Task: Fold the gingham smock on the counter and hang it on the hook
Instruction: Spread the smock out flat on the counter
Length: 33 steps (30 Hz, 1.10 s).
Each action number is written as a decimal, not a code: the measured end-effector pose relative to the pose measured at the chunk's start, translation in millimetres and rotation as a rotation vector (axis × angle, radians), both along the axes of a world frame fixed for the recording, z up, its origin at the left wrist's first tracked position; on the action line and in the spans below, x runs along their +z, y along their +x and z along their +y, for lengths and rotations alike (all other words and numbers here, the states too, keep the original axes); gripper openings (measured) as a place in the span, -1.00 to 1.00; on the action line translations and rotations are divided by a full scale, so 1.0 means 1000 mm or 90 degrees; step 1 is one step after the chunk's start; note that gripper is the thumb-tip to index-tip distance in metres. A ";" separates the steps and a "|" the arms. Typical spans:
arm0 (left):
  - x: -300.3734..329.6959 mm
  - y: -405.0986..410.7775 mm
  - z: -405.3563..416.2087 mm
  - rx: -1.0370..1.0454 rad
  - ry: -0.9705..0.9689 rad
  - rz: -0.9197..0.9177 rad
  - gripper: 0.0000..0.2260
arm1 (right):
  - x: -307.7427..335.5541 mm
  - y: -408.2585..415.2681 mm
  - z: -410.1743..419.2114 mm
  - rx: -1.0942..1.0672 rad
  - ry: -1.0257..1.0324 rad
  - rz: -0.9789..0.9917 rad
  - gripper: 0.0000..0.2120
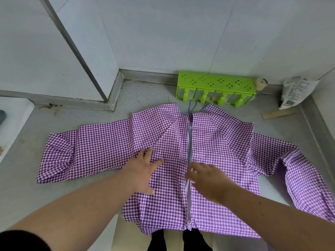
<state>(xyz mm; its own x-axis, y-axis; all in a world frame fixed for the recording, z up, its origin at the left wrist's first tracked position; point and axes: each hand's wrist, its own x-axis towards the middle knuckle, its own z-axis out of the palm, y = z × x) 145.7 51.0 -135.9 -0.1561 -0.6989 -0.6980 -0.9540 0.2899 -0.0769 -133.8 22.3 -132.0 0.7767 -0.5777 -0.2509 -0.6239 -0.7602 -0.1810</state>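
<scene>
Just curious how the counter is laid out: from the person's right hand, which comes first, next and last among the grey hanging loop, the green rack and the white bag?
From the right hand, in the head view:
1. Grey hanging loop, straight ahead at the smock's collar.
2. Green rack, just behind the loop, against the wall.
3. White bag, far right in the corner.

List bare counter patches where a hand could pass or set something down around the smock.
Free: counter between the left sleeve and the wall corner, and below that sleeve toward the front edge. Also a strip between collar and sink. Crowded: back right, where the green rack, roll, bag and wood strip sit near the right sleeve.
</scene>
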 end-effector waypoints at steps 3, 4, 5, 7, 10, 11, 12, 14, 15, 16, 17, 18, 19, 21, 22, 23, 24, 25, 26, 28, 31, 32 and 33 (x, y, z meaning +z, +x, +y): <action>0.002 -0.001 -0.008 0.016 -0.036 0.000 0.04 | 0.004 -0.006 -0.016 -0.182 0.067 0.136 -0.25; 0.002 -0.001 -0.009 0.017 -0.040 -0.007 0.06 | 0.004 -0.008 -0.019 -0.188 0.093 0.182 -0.16; 0.002 -0.001 -0.010 0.014 -0.037 -0.017 0.08 | 0.003 -0.010 -0.020 -0.185 0.112 0.208 -0.11; 0.003 -0.003 -0.010 -0.001 -0.025 -0.035 0.09 | 0.000 -0.014 -0.018 -0.182 0.133 0.218 -0.11; 0.007 -0.009 -0.013 -0.006 -0.032 -0.027 -0.03 | 0.000 -0.019 -0.015 -0.148 0.124 0.199 -0.18; 0.009 -0.011 -0.015 0.004 -0.034 -0.016 -0.08 | 0.002 -0.019 -0.016 -0.130 0.120 0.190 -0.23; 0.011 -0.012 -0.016 0.018 -0.034 -0.008 -0.11 | 0.003 -0.020 -0.017 -0.114 0.121 0.182 -0.28; 0.014 -0.016 -0.020 0.038 -0.041 0.000 -0.18 | 0.007 -0.025 -0.021 -0.090 0.123 0.165 -0.36; 0.014 -0.017 -0.022 0.045 -0.044 0.003 -0.19 | 0.008 -0.028 -0.024 -0.081 0.123 0.162 -0.38; 0.014 -0.018 -0.024 0.049 -0.043 0.005 -0.19 | 0.008 -0.031 -0.027 -0.078 0.123 0.161 -0.40; 0.012 -0.018 -0.026 0.054 -0.040 0.004 -0.17 | 0.007 -0.034 -0.030 -0.085 0.119 0.158 -0.40; 0.011 -0.018 -0.027 0.062 -0.036 0.004 -0.14 | 0.006 -0.037 -0.033 -0.104 0.118 0.157 -0.40; 0.009 -0.018 -0.028 0.075 -0.032 0.004 -0.11 | 0.006 -0.039 -0.035 -0.128 0.119 0.156 -0.39; 0.005 -0.018 -0.032 0.113 -0.022 0.009 -0.04 | 0.003 -0.045 -0.042 -0.167 0.127 0.158 -0.35; 0.003 -0.017 -0.034 0.132 -0.015 0.012 -0.01 | 0.002 -0.046 -0.045 -0.175 0.138 0.160 -0.34; 0.001 -0.017 -0.035 0.146 -0.007 0.015 0.02 | 0.003 -0.047 -0.048 -0.177 0.151 0.160 -0.33; -0.001 -0.017 -0.037 0.154 -0.002 0.021 0.03 | 0.002 -0.047 -0.051 -0.177 0.162 0.159 -0.34; -0.003 -0.017 -0.038 0.156 0.000 0.030 0.03 | 0.004 -0.046 -0.054 -0.175 0.162 0.154 -0.36; -0.003 -0.018 -0.039 0.152 -0.001 0.042 0.02 | 0.005 -0.042 -0.055 -0.171 0.151 0.146 -0.37; -0.003 -0.018 -0.040 0.125 -0.009 0.070 -0.03 | 0.010 -0.027 -0.057 -0.157 0.116 0.122 -0.39; -0.001 -0.013 -0.042 0.098 -0.043 0.146 -0.13 | 0.016 0.017 -0.053 -0.129 0.121 0.076 -0.38; 0.001 -0.009 -0.042 0.093 -0.062 0.163 -0.18 | 0.016 0.035 -0.050 -0.133 0.141 0.072 -0.36; 0.002 -0.005 -0.040 0.089 -0.085 0.174 -0.23 | 0.013 0.052 -0.047 -0.149 0.165 0.078 -0.33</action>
